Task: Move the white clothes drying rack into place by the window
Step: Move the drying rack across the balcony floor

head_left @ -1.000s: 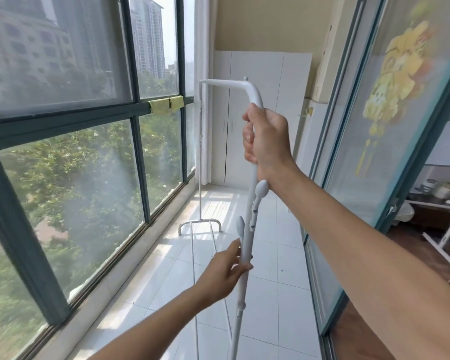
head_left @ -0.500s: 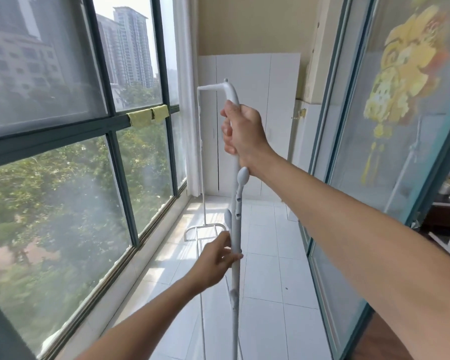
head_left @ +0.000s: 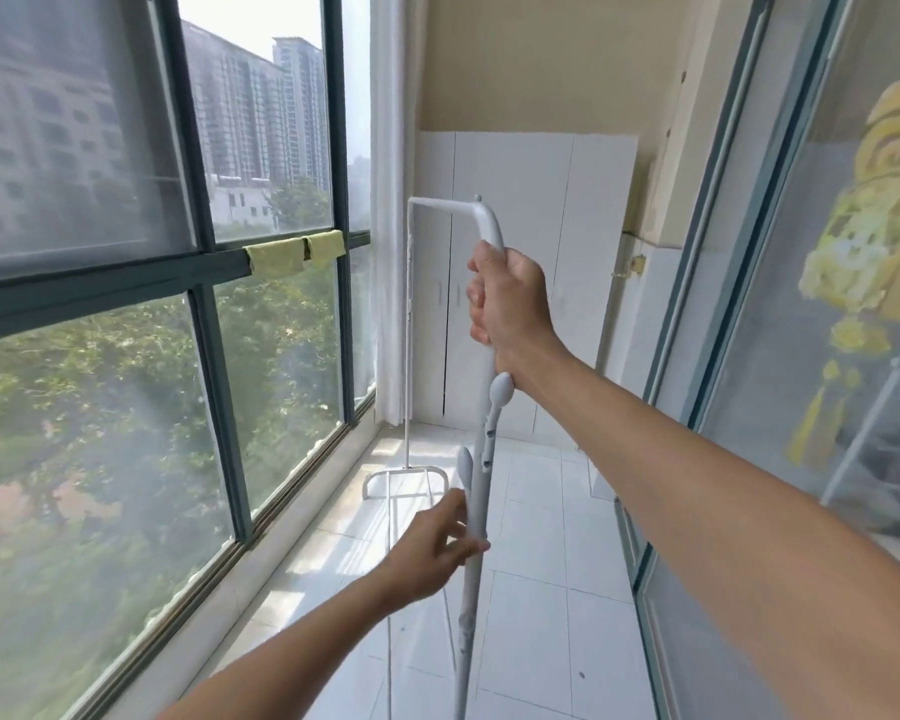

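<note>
At nine o'clock the window (head_left: 126,356) runs along the narrow tiled floor (head_left: 531,605), with a green cloth (head_left: 294,254) draped over its crossbar, likely left there to dry. We keep the drying rack (head_left: 481,491) lengthwise beside that glass, its far foot (head_left: 405,478) resting on the tiles toward twelve o'clock, near the cupboard (head_left: 515,283). Our left hand (head_left: 432,545), at six o'clock, curls loosely around the near pole, fingers only partly closed, which we judge steadies and steers it. Just above, near centre, our right hand (head_left: 510,309) is wrapped tight around the same pole below its top bend, probably carrying the weight. At three o'clock stands a sliding door (head_left: 749,304), leaving little room.
</note>
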